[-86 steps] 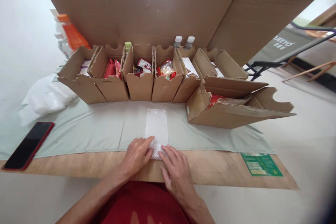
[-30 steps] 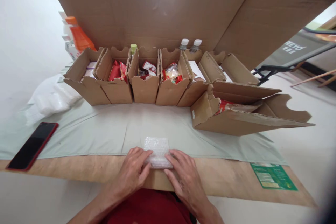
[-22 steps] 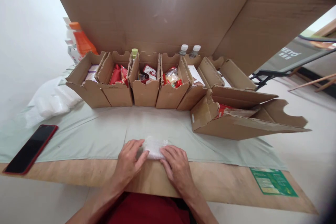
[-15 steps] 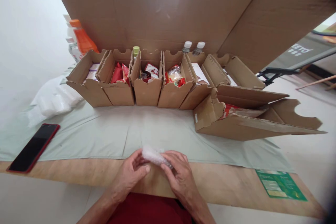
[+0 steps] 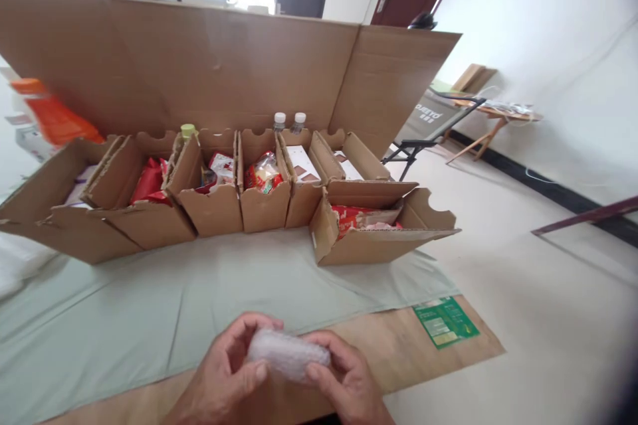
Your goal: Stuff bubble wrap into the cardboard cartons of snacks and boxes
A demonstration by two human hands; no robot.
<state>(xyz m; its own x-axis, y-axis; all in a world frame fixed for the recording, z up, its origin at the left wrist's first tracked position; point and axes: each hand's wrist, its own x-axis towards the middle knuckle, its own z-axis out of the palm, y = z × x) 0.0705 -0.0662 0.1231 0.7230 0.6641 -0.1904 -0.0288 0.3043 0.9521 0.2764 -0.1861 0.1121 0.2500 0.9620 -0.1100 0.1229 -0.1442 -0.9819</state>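
A rolled-up bundle of white bubble wrap [image 5: 288, 354] is lifted off the table at the bottom centre. My left hand [image 5: 225, 378] grips its left end with curled fingers, and my right hand [image 5: 343, 382] grips its right end. Both hands are closed on it, above the near edge of the pale green cloth [image 5: 149, 319] that covers the cardboard-topped table.
A row of open cardboard boxes [image 5: 209, 206] with red snack packets stands behind the cloth, with another open box [image 5: 371, 239] at the right. A tall cardboard screen [image 5: 209, 73] rises behind, with an orange bottle [image 5: 47, 119] at its left. A green card [image 5: 445, 321] lies near the table corner. A folding chair [image 5: 433, 123] stands on the floor.
The flat bubble wrap strip has been rolled toward me into a bundle and lifted in both hands. My view has swung right; the phone is out of sight.
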